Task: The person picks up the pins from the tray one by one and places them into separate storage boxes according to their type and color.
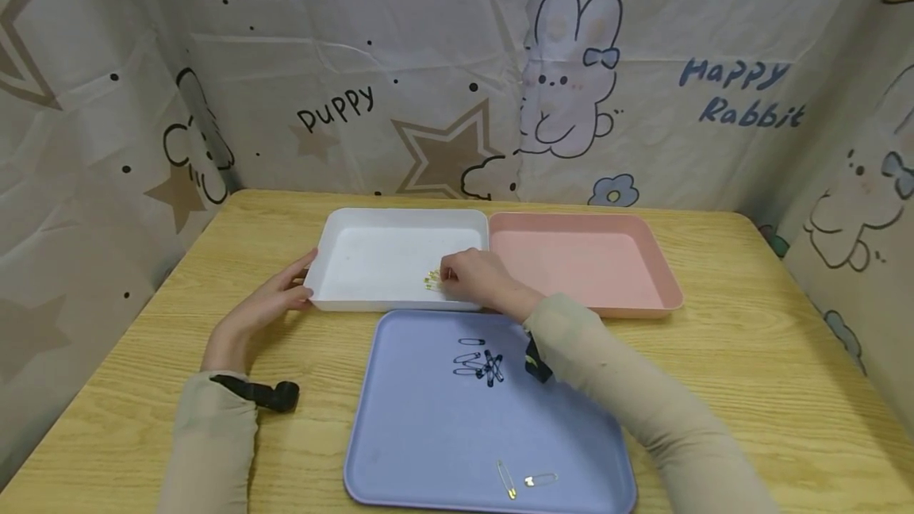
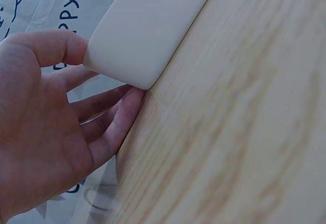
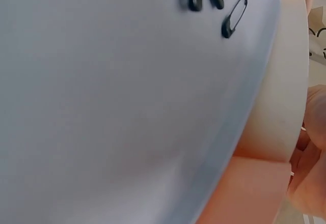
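Observation:
At the left end of the white tray [image 1: 385,248], my left hand [image 1: 267,304] holds the wall, thumb and fingers bent about its corner. In the left wrist view the same hand [image 2: 56,102] touches the tray wall [image 2: 137,30] and its lower corner. Inside the white tray, my right hand [image 1: 481,280] reaches down with bent fingers beside a small cluster of gold safety pins [image 1: 432,280]. Its fingertips are hidden, so whether they pinch a pin is unclear. Two more gold safety pins, one [image 1: 506,480] and another [image 1: 540,480], lie on the blue tray [image 1: 421,435].
Several black safety pins [image 1: 489,369] lie in a group on the blue tray's upper part. A pink tray [image 1: 571,260] adjoins the white one on the right. Wooden table [image 1: 750,355] surrounds the trays, and a printed cloth [image 1: 443,46] hangs behind.

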`<state>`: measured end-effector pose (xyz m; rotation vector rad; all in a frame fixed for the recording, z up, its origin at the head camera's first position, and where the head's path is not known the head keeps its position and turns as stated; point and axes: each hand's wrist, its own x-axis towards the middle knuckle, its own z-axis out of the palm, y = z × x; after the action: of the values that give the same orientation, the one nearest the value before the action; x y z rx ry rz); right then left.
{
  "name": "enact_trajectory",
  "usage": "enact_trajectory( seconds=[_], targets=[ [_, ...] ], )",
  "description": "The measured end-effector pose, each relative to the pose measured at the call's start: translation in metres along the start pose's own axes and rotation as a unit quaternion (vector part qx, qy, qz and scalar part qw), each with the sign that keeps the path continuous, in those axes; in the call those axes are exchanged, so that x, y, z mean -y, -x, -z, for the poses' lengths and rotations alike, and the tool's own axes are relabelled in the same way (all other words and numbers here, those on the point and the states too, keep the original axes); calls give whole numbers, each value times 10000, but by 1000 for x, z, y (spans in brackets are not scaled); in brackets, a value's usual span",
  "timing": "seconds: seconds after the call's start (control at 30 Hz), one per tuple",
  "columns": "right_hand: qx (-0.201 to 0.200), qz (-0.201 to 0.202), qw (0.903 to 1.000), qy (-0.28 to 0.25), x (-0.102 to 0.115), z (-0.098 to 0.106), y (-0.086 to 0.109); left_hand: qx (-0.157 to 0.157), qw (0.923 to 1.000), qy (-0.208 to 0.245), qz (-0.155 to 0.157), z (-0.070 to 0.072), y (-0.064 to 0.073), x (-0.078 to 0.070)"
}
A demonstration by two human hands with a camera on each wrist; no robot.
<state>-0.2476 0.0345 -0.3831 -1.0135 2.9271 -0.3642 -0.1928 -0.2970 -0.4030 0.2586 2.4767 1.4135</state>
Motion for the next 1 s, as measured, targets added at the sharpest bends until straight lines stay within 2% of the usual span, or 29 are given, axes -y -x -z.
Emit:
enact_trajectory(
  seconds=[0.23,0.37,0.8,1.0],
  targets=[
    [184,-279,9993,-149,-4,9,7,39,9999,102,-55,-1,1,1],
    [208,-268,9988,-357,-5,17,15,59,9998,155,-68,1,1,1],
    [-143,175,9985,-500,-13,23,48,74,9999,101,-104,1,1,2],
    [-395,121,9972,-619,-18,34,69,61,9997,212,-90,1,1,0]
  ],
)
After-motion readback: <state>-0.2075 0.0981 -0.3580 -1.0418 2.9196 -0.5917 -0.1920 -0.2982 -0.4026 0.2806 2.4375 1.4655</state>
